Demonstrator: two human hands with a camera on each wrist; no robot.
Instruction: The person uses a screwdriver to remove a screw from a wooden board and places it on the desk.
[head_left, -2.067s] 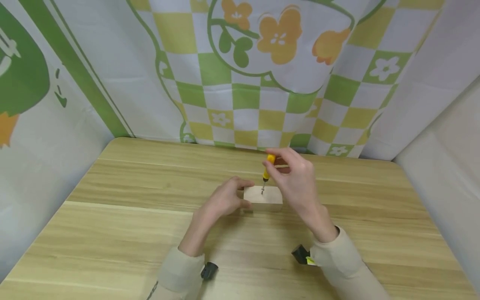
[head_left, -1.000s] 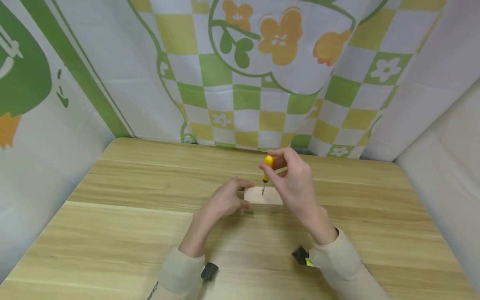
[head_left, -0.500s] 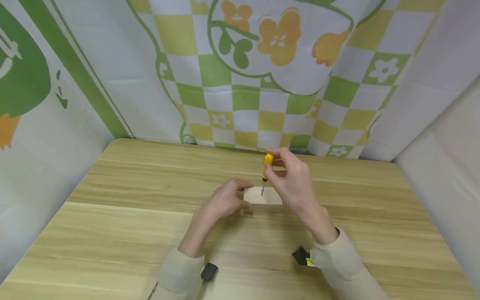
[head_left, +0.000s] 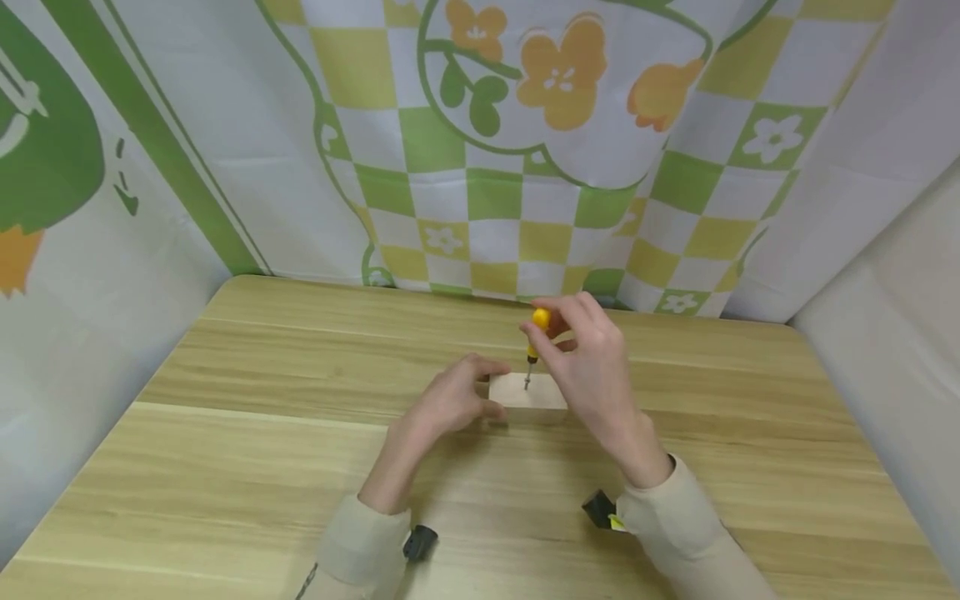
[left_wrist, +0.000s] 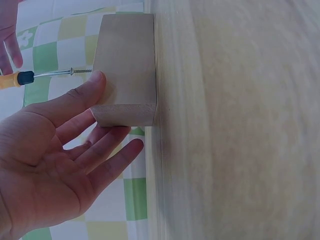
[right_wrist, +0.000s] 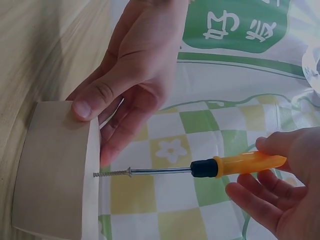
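A small pale wooden block (head_left: 536, 396) lies on the wooden table (head_left: 262, 467). My left hand (head_left: 456, 397) holds its left end, thumb (right_wrist: 90, 106) on one face and fingers behind the other. A screw (right_wrist: 111, 173) stands with its tip in the block's top face (right_wrist: 90, 175). My right hand (head_left: 573, 346) pinches the yellow handle of a small screwdriver (head_left: 537, 332) whose tip sits on the screw head. In the left wrist view the block (left_wrist: 125, 65), the screw (left_wrist: 81, 71) and the screwdriver (left_wrist: 20, 78) show beside my left hand (left_wrist: 65, 145).
A green, yellow and white patterned cloth (head_left: 487, 150) hangs behind the table's far edge and along both sides. Bare tabletop surrounds the block. Black wrist cameras (head_left: 420, 542) sit at both sleeves.
My right fingers have shifted round the screwdriver handle, turning it in place. The block, screw and left hand have stayed where they were.
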